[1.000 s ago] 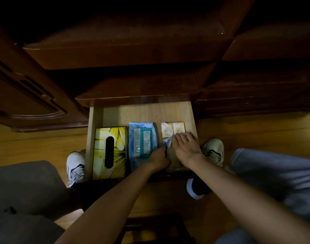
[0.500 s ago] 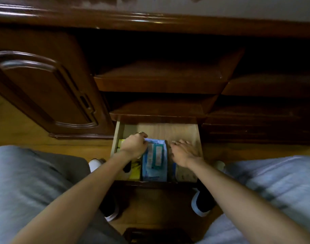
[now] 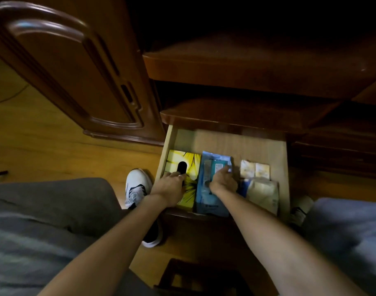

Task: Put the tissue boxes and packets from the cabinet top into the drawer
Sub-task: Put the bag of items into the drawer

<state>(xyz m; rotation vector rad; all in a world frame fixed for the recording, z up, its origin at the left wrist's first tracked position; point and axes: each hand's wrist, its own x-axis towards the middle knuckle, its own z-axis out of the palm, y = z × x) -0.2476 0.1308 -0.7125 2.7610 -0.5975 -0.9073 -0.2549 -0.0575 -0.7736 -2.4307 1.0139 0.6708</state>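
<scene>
Open drawer [image 3: 171, 146] seen from above, holding 3 columns of tissue goods set side by side. At the left wall lies the yellow box [image 3: 188, 162], slot upward; the left hand [image 3: 169, 185] rests on its near half with fingers laid fairly flat over the top, touching rather than clasping, probably to press the box down and square it against the wall. In the middle lies the blue packet [image 3: 212, 201], flat and lengthwise, touching the box along 1 long edge; the right hand [image 3: 223, 181] sits on it with fingers curled over its right edge, apparently gripping that edge to draw the packet toward the box, though the dim light leaves the grip uncertain. To the right, 2 small packets [image 3: 255, 170] lie edge to edge at the back, with a pale packet [image 3: 262, 192] in front of them, near the right wall. The tight side-by-side packing suits the narrow drawer and leaves its bare back strip free. The cabinet top is out of view, so whether items remain there cannot be told; judged from the drawer, only tidying is left.
</scene>
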